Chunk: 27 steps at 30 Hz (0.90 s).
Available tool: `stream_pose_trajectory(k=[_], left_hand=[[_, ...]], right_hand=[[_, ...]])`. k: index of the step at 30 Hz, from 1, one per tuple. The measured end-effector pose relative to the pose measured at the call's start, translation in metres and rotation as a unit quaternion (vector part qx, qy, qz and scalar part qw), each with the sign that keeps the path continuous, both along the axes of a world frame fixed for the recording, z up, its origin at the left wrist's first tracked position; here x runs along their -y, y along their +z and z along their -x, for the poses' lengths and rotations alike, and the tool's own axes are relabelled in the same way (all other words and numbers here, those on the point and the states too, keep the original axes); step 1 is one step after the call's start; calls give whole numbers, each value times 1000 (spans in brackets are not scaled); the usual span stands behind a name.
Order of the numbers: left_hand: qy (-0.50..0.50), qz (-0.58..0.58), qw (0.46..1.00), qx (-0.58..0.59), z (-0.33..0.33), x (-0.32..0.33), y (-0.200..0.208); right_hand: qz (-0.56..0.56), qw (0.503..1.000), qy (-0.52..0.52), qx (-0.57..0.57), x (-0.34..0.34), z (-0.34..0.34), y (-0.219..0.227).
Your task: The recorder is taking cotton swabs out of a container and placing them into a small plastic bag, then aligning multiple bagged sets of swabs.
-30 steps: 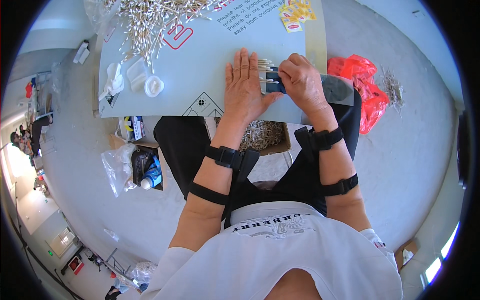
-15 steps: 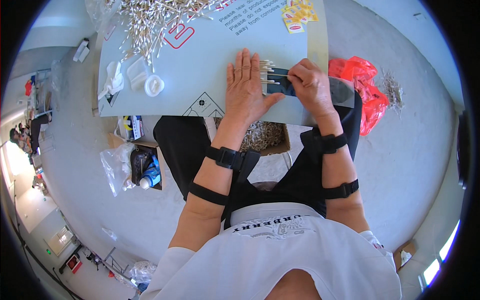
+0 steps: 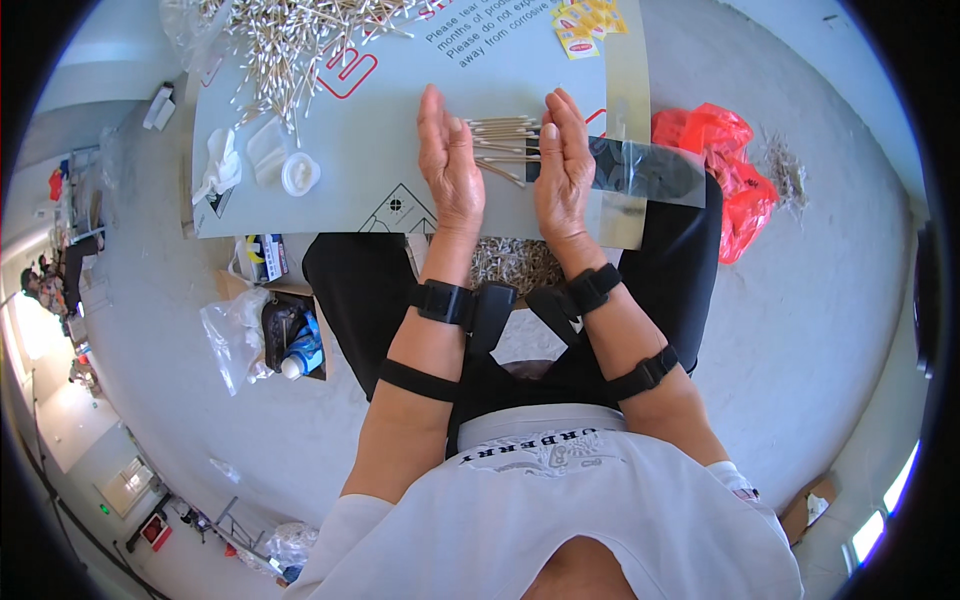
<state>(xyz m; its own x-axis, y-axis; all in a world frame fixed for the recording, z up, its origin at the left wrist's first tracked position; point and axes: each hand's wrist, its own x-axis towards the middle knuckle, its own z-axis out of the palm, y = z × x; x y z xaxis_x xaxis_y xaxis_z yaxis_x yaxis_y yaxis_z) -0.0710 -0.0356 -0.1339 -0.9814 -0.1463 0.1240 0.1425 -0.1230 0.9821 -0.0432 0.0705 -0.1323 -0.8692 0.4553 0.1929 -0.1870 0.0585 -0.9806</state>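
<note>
A small row of cotton swabs (image 3: 503,140) lies on the grey board (image 3: 370,130), between my two hands. At its left ends stands my left hand (image 3: 450,165), open on its edge with the fingers stretched out. My right hand (image 3: 566,178) is held the same way at the right ends, its palm facing the swabs. Both hands touch or nearly touch the swab tips. Under and beside the right hand lies a strip of dark, see-through film (image 3: 640,170), which reaches past the board's right edge.
A large heap of cotton swabs (image 3: 290,50) covers the board's far left. Nearby are a white round cup (image 3: 300,174) and a crumpled white piece (image 3: 220,165). Yellow packets (image 3: 590,22) lie far right. A red bag (image 3: 735,185) is beyond the board; a box of swabs (image 3: 515,264) stands below.
My left hand has risen from lying flat onto its edge and shifted left. My right hand has let go of a swab, opened and moved left, facing the left palm.
</note>
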Motion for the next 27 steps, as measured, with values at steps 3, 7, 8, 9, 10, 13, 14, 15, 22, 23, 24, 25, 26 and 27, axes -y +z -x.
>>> stream_pose_trajectory(k=[3, 7, 8, 9, 10, 13, 14, 15, 22, 23, 24, 25, 26, 27], left_hand=[[-3, -22, 1000, 5, -6, -14, 0], [24, -69, 997, 0, -14, -28, 1], [25, -69, 997, 0, -13, -24, 0], [-4, -43, 999, -10, -10, -16, -1], [-35, -19, 999, -19, -8, -9, -2], [-79, 341, 934, -72, 7, 16, 8], [-85, 395, 907, -121, 13, 16, 9], [-85, 395, 907, -121, 15, 15, 9], [-137, 499, 842, -154, 0, 4, 11], [-146, 492, 846, -147, -3, 4, 10], [-146, 492, 846, -147, -4, 5, 9], [-116, 413, 894, -130, -6, 5, 7], [-84, 329, 934, -112, -7, 5, 5], [-84, 328, 934, -112, -6, 4, 3]], right_hand=[[16, 1000, 3, 1, 2, 5, -2], [50, 999, 11, -9, -8, 7, -7], [59, 997, 41, -1, -14, 6, -4], [67, 995, 71, 8, -21, 4, 0], [65, 995, 69, 9, -33, 1, 9], [-232, 956, 171, 59, -49, -11, 28], [-301, 934, 178, 71, -48, -14, 30], [-368, 908, 185, 83, -48, -15, 31], [-364, 914, 162, 81, -55, -8, 19], [-332, 925, 167, 78, -55, -8, 20], [-300, 935, 172, 75, -55, -8, 20], [-301, 935, 172, 75, -55, -7, 17], [-209, 967, 140, 51, -54, -6, 10], [-114, 987, 107, 26, -53, -6, 5]])
